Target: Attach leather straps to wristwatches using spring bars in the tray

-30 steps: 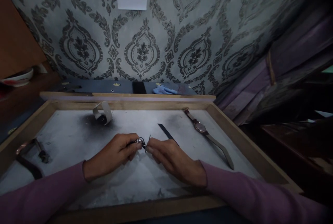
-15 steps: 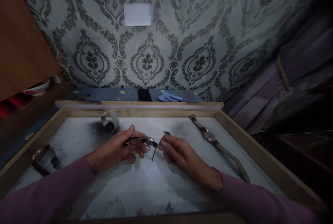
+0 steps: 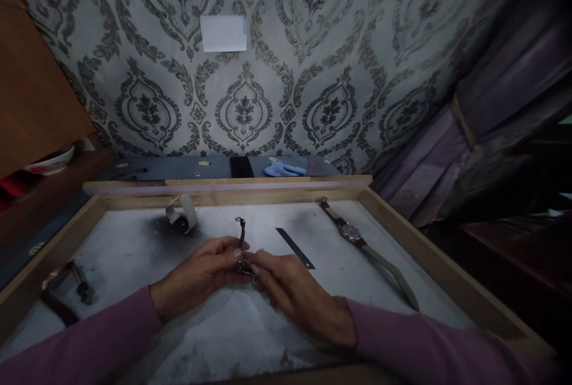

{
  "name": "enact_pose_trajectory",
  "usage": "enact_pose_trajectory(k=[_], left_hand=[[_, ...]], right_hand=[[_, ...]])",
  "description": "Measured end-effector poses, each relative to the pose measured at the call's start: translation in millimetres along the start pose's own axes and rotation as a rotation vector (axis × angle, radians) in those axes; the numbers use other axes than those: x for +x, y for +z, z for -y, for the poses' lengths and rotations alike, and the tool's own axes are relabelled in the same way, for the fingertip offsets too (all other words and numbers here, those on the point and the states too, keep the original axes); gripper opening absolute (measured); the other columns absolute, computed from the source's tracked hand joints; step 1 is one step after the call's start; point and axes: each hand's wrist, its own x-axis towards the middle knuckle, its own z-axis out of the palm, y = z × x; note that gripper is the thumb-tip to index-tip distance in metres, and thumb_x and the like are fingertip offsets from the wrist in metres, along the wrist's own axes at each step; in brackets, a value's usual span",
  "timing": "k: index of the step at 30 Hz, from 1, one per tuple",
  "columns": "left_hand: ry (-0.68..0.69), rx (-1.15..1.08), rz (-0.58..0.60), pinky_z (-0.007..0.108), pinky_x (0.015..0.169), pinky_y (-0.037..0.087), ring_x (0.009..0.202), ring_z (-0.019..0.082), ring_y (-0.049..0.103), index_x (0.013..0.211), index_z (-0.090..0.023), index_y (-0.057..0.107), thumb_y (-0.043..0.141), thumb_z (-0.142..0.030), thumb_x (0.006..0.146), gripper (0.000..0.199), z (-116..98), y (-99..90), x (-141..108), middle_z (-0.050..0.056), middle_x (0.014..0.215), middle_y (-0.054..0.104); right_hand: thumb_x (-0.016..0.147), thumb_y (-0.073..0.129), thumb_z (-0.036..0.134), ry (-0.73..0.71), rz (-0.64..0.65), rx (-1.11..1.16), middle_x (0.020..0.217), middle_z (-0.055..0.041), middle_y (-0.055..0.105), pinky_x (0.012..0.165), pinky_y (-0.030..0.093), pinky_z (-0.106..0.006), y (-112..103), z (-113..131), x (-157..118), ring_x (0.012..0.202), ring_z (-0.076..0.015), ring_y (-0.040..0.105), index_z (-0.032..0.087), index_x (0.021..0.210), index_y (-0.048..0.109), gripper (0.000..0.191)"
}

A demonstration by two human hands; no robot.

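A small wristwatch (image 3: 242, 235) is held between my two hands over the middle of the white-bottomed tray, one dark strap end with a buckle standing up. My left hand (image 3: 201, 272) is closed around it, thumb on top. The fingers of my right hand (image 3: 295, 286) are pinched at the watch's near side, and they hide most of its case. Just beyond my right hand a flat dark blade (image 3: 295, 248) with a hole at one end lies on the tray bottom.
Another wristwatch (image 3: 351, 232) lies stretched out on the right. A brown-strapped watch (image 3: 58, 298) rests at the left, and a curled white band with a black part (image 3: 182, 218) stands at the back left. Wooden rims (image 3: 223, 195) surround the tray; behind are a phone (image 3: 242, 167) and blue cloth (image 3: 285, 169).
My hands have come together and turned the watch, so its strap now points up. The blade, earlier mostly hidden behind my right hand, now lies in plain view. The camera view has shifted slightly.
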Motion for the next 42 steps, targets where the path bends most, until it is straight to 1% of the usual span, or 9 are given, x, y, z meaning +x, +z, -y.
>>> enact_pose_trajectory(k=[9,15,18,22,26,30,33,38,42], left_hand=[[0.026,0.053,0.11,0.036,0.084,0.052,0.087,0.02,0.066,0.1,-0.009,0.066,0.072,-0.02,0.078,0.025,-2,4.7,-3,0.011,0.097,0.07],[0.011,0.118,-0.094,0.041,0.082,0.052,0.088,0.024,0.066,0.106,-0.008,0.059,0.063,-0.013,0.075,0.032,-5,0.5,0,0.012,0.095,0.069],[0.001,0.236,-0.105,0.039,0.079,0.051,0.082,0.021,0.066,0.112,-0.009,0.053,0.059,-0.017,0.081,0.033,-10,-2.0,-1,0.012,0.096,0.069],[0.054,0.528,0.036,0.037,0.077,0.049,0.072,0.019,0.065,0.109,-0.013,0.051,0.056,-0.025,0.087,0.026,-15,-2.0,-6,0.007,0.088,0.068],[0.118,0.72,0.18,0.035,0.079,0.047,0.077,0.02,0.065,0.098,-0.015,0.05,0.054,-0.026,0.089,0.014,-16,-0.1,-11,0.002,0.075,0.064],[0.066,0.613,0.245,0.034,0.075,0.05,0.076,0.017,0.066,0.117,-0.019,0.041,0.059,-0.023,0.085,0.037,-17,1.5,-13,0.003,0.091,0.062],[0.069,0.629,0.243,0.032,0.076,0.05,0.079,0.017,0.066,0.104,-0.016,0.05,0.058,-0.025,0.085,0.023,-19,1.1,-11,0.006,0.096,0.061],[0.035,0.809,0.122,0.02,0.044,0.039,0.052,0.01,0.056,0.087,-0.014,0.055,0.054,-0.034,0.084,0.02,-21,-3.6,-5,0.003,0.078,0.063],[0.093,0.972,0.102,0.019,0.045,0.035,0.047,0.008,0.046,0.07,-0.016,0.051,0.049,-0.035,0.087,0.026,-22,-3.1,-6,-0.003,0.061,0.054]], right_hand=[[0.098,0.033,0.024,0.044,0.077,0.018,0.064,-0.0005,0.058,0.055,0.043,-0.023,-1,4,0,0.055,-0.0106,0.055,0.016,0.084,0.054,0.027],[0.099,0.036,0.024,0.028,-0.019,-0.111,0.063,0.0014,0.056,0.052,0.038,-0.021,-11,9,0,0.053,-0.0097,0.051,0.017,0.082,0.054,0.025],[0.099,0.037,0.022,-0.036,-0.078,-0.217,0.065,0.0,0.057,0.056,0.04,-0.022,-25,15,5,0.057,-0.0107,0.053,0.017,0.076,0.051,0.027],[0.098,0.035,0.017,-0.22,-0.01,-0.311,0.103,-0.0099,0.064,0.072,0.048,-0.025,-34,24,14,0.083,-0.0149,0.062,0.017,0.083,0.052,0.022],[0.093,0.038,0.011,-0.281,0.18,-0.491,0.128,-0.0121,0.054,0.066,0.048,-0.026,-26,23,23,0.083,-0.0147,0.063,0.016,0.087,0.052,0.017],[0.093,0.041,0.012,-0.18,0.206,-0.543,0.108,-0.01,0.058,0.06,0.044,-0.025,-22,17,26,0.069,-0.0121,0.057,0.016,0.084,0.054,0.016],[0.096,0.039,0.014,-0.12,0.142,-0.468,0.089,-0.0055,0.054,0.062,0.044,-0.024,-24,14,25,0.068,-0.0121,0.053,0.016,0.081,0.053,0.02],[0.096,0.038,0.014,-0.09,0.056,-0.354,0.085,-0.0051,0.053,0.066,0.043,-0.026,-23,9,20,0.075,-0.0148,0.053,0.017,0.077,0.048,0.022],[0.097,0.036,0.017,-0.094,0.012,-0.259,0.073,-0.002,0.053,0.062,0.041,-0.026,-22,8,16,0.066,-0.0135,0.051,0.019,0.072,0.044,0.027]])
